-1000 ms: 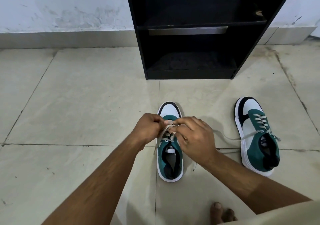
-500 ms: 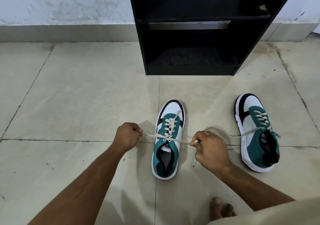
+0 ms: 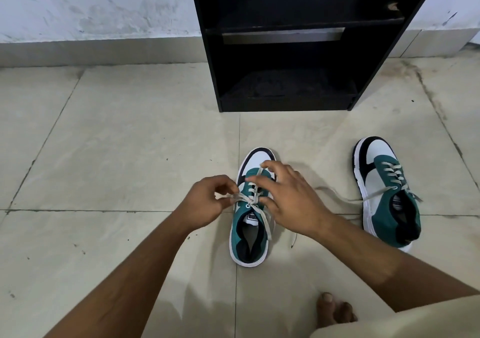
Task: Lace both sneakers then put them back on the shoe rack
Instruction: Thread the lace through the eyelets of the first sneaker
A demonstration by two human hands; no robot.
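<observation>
A green, white and black sneaker [image 3: 250,236] stands on the floor tiles in front of me, toe pointing at the black shoe rack [image 3: 288,51]. My left hand [image 3: 207,203] pinches one end of its grey lace [image 3: 265,219] at the shoe's left side. My right hand [image 3: 288,197] hovers over the laced part with fingers spread, a lace strand looped by its fingertips; whether it grips the strand I cannot tell. The second sneaker [image 3: 387,194] lies to the right, laced, with loose lace ends trailing left across the floor.
The rack's two shelves hold no shoes and stand against the white wall [image 3: 98,7]. My bare toes [image 3: 335,309] show at the bottom, next to a beige garment edge. Pale floor tiles [image 3: 117,142] spread to the left.
Both hands came back in from the outstretched pull to the middle sneaker. The right hand has opened its fingers over the laces; the left still pinches a lace end.
</observation>
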